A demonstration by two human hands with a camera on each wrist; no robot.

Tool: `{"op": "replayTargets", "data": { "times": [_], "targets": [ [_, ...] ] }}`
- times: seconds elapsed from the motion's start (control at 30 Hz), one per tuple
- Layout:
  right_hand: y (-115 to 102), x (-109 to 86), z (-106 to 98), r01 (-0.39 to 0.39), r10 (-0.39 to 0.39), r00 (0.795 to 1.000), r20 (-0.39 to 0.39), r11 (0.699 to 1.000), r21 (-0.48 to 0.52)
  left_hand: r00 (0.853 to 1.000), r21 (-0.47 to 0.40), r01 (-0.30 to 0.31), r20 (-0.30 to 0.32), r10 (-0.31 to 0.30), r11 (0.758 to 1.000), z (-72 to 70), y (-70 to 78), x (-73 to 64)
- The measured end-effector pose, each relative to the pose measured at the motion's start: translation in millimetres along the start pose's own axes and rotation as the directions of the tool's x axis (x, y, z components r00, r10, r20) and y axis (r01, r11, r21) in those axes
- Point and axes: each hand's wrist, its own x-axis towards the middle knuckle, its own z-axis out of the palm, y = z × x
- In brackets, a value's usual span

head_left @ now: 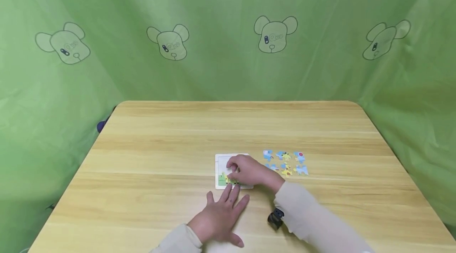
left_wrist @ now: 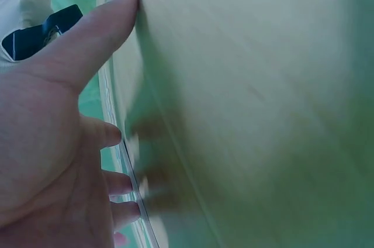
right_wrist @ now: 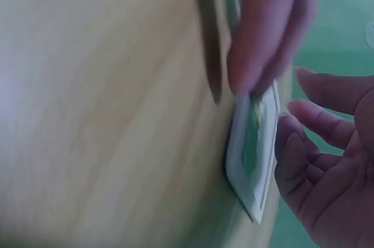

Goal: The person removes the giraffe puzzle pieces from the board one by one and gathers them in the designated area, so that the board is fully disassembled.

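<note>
Puzzle tray [head_left: 216,166] lies flat on the table, in front of me; green and yellow pieces [head_left: 221,180] sit along its near edge, exact count hidden by my hand; the visible area above them is pale and unfilled; I read it as roughly one row in, most left; six loose pieces [head_left: 286,170] lie just right of the tray in two rows of three; my right hand [head_left: 246,169] is over the tray, fingers loosely bent, thumb apart, no piece seen between them; my left hand [head_left: 222,215] is spread, fingertips at the near rim; wooden table [head_left: 160,142] beneath, green curtain [head_left: 221,75] behind.
</note>
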Motion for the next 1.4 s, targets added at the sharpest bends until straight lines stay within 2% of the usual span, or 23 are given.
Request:
{"op": "replayTargets", "data": {
  "times": [0.2, 0.4, 0.57, 0.83, 0.97, 1.1, 1.23, 1.4],
  "targets": [
    [-5.1, 6.5, 10.3, 0.038, -0.036, 0.998, 0.045, 0.998, -0.041, 1.0, 0.019, -0.006, -0.011, 0.006, 1.0, 0.4, -1.5, 0.3],
    [-5.0, 9.9, 16.2, 0.039, -0.038, 0.999, 0.037, 0.998, -0.05, 1.0, 0.045, -0.014, -0.006, 0.014, 0.999, 1.3, -2.1, 0.3],
    [-7.2, 10.3, 15.9, 0.032, -0.032, 0.999, 0.013, 0.999, -0.025, 1.0, 0.064, -0.016, -0.015, 0.017, 0.998, 0.8, -2.9, 0.6],
    [-6.9, 8.8, 17.5, 0.033, -0.031, 0.999, -0.027, 0.998, 0.06, 1.0, 0.034, -0.012, 0.003, 0.012, 0.999, -0.3, -2.6, -1.2],
    [-4.9, 8.8, 15.8, 0.016, -0.01, 0.998, -0.07, 0.996, 0.084, 1.0, 0.026, -0.007, 0.017, 0.007, 1.0, -1.1, -2.2, -1.2],
    [0.1, 7.0, 9.4, -0.037, 0.052, 0.993, -0.111, 0.991, 0.132, 1.0, -0.029, -0.014, 0.024, 0.015, 0.999, -2.6, -4.5, -1.9],
    [8.8, 2.1, -0.6, -0.092, 0.118, 0.981, -0.154, 0.981, 0.171, 1.0, -0.089, -0.014, -0.007, 0.014, 0.996, -5.6, -11.8, -3.8],
    [21.0, -8.5, -14.2, -0.117, 0.156, 0.967, -0.203, 0.975, 0.19, 0.998, -0.118, 0.027, -0.045, -0.032, 0.993, -8.5, -23.7, -6.6]
  ]
}}
